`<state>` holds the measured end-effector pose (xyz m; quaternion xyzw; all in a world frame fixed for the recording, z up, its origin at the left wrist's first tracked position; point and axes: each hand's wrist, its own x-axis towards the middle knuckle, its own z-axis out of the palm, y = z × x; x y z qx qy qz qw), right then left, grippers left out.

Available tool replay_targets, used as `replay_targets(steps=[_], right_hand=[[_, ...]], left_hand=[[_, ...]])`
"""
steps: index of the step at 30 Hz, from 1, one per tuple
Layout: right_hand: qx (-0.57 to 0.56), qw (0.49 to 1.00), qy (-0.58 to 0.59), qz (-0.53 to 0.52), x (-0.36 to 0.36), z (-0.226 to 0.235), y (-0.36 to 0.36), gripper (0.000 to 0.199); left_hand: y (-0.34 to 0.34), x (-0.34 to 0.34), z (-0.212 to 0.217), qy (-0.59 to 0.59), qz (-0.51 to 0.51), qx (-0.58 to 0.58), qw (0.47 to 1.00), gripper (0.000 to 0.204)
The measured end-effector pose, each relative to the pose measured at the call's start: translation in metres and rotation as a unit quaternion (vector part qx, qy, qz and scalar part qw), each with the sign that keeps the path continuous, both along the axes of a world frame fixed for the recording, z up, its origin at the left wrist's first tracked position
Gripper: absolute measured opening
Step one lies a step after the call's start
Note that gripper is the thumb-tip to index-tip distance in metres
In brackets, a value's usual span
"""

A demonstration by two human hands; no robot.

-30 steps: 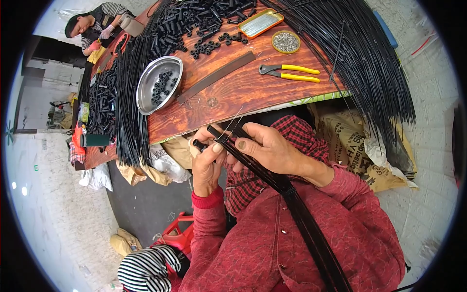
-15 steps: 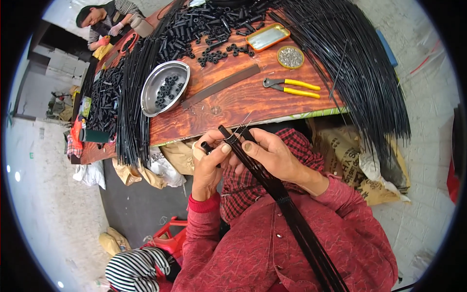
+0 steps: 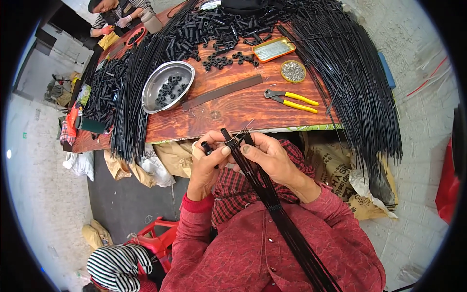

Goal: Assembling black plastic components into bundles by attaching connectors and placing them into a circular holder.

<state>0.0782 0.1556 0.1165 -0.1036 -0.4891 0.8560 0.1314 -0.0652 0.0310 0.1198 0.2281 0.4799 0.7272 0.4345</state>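
Observation:
My left hand is closed, with a short black tube tucked in its fingers. Its thumb and fingertips press at the upper end of a bundle of long thin black rods. Closed around that same end from the other side is my right hand. A thicker black tube end sticks up between the hands, and thin wire-like tips rise beside it. The bundle slants down across my red top, and a dark band circles it partway. Fingers hide exactly what is pinched at the tips.
On the wooden table are a metal bowl of black rings, a flat bar, yellow-handled pliers, an orange-rimmed tin and a dish of small metal pieces. Black rods overhang the right edge. A co-worker works far left.
The whole view has shifted slightly as my head moved. Both hands keep their hold near the bundle's top, and the rod ends there look a little more spread.

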Motion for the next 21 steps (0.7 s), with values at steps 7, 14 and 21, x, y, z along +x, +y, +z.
replay_targets(steps=[7, 14, 21], right_hand=[[-0.046, 0.999, -0.003, 0.024, 0.0000, 0.0085, -0.0062, 0.036], [-0.041, 0.999, -0.019, 0.004, -0.0004, 0.0081, -0.0088, 0.034], [-0.019, 1.000, -0.004, 0.012, 0.0004, 0.0080, -0.0080, 0.036]], left_hand=[[-0.0011, -0.0026, -0.0084, -0.057, -0.022, 0.048, 0.997, 0.020], [0.0006, -0.0028, -0.0088, -0.065, -0.025, 0.052, 0.996, 0.019], [0.0002, -0.0031, -0.0070, -0.068, -0.037, 0.058, 0.995, 0.020]])
